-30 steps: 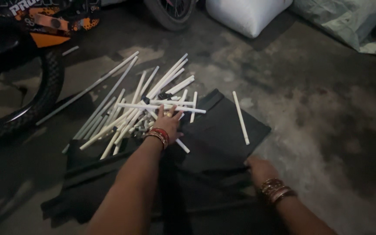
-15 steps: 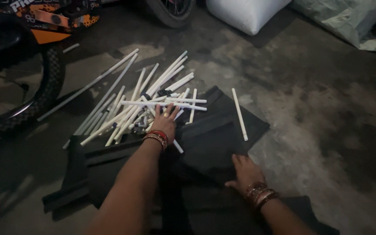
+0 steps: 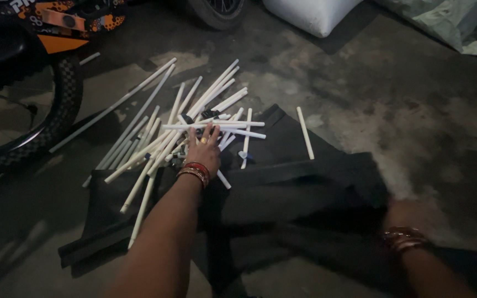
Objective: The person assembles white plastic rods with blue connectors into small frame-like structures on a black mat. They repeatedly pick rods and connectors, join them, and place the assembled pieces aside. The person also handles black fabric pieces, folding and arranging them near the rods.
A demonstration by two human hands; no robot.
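Loosely heaped, the smooth white plastic pipes (image 3: 161,138) lie at ten o'clock on the rough concrete floor (image 3: 415,110), their long axes running mostly from seven toward one o'clock. Fingers spread, the left hand (image 3: 202,150) presses flat on them. Blurred, the right hand (image 3: 409,218) meets the limp black cloth (image 3: 299,187); its grip cannot be told.

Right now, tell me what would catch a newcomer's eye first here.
The heap of white plastic pipes fanned across the concrete floor stands out most, with the left hand pressed flat on its near edge. Next comes the black cloth spread under and before the heap, its right side gripped by the blurred right hand. A bicycle tyre curves at the far left.
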